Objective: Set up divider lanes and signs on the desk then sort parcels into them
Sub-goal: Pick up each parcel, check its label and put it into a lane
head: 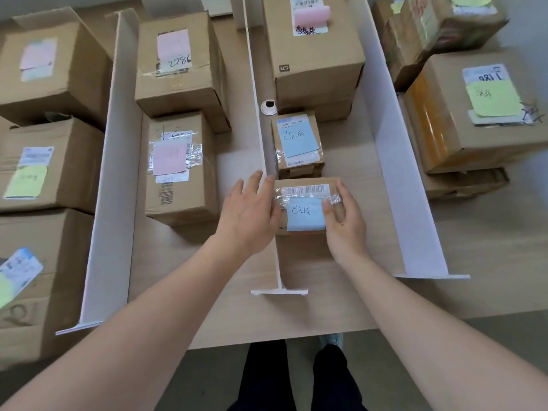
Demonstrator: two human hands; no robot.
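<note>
Sorting is under way, and the dividers already stand: three white divider boards run up the frame, with the middle divider [268,185] splitting the centre of the desk [341,298]. Just right of centre, a small parcel with a blue note [307,207] sits in the lane right of that board, directly below another blue-noted parcel [298,143]. The right hand [344,221] grips the small parcel's right edge, thumb on top near the note. The left hand [247,212] lies open with straight fingers over the middle divider, its fingertips at the parcel's left edge; whether they press it I cannot tell. My judgement is that this parcel is being seated in its lane. The next move calls for squaring it against the board without tipping the board, then letting go and reaching for another parcel.
</note>
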